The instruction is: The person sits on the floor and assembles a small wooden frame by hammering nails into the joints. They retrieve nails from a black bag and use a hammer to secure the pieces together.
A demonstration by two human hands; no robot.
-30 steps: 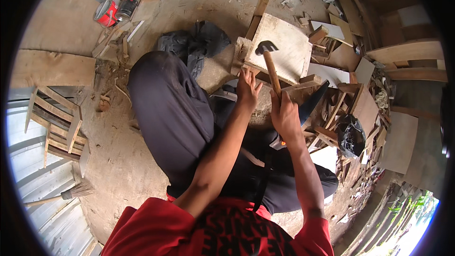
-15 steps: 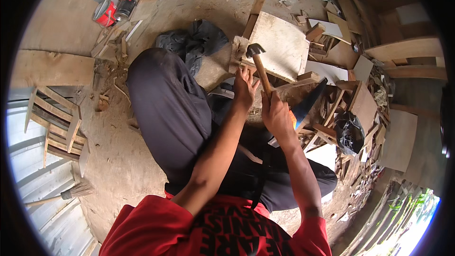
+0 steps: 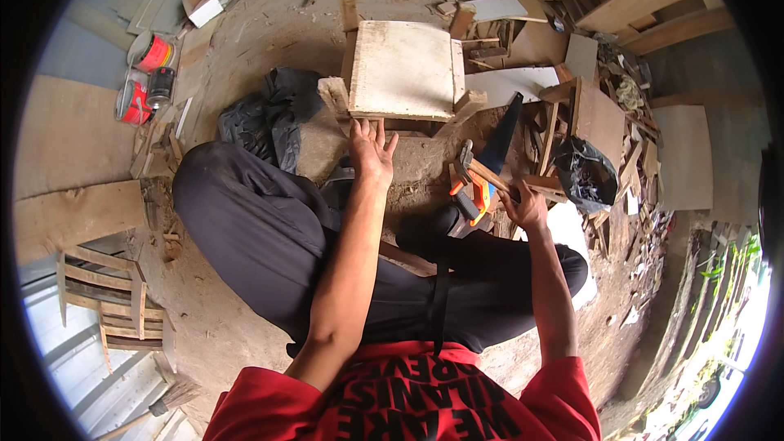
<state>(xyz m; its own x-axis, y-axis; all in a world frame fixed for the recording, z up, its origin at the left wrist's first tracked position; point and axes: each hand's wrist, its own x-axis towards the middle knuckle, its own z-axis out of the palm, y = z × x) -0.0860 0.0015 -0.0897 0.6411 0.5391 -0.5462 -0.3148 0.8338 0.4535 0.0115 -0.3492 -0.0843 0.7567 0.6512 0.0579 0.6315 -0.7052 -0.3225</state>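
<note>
- Sitting on the dirt floor (image 3: 269,49), the person stretches both arms out over dark-trousered legs toward a pale wooden box (image 3: 404,69) lying far in front.
- The left hand (image 3: 371,151) is released, fingers spread, palm turned up, its fingertips just below the box's near edge; whether they touch it I cannot tell.
- The right hand (image 3: 527,208) is clenched around the wooden handle of a hammer (image 3: 482,170), whose metal head points to the left and far, low near the ground.
- A handsaw (image 3: 490,155) with a dark blade and orange grip lies just beside the hammer, between the box and the right hand.
- A black bag (image 3: 265,114) lies crumpled to the left of the box.
- Red paint cans (image 3: 143,82) stand at the far left, beside plywood sheets.
- Offcuts (image 3: 588,114) litter the right side.
</note>
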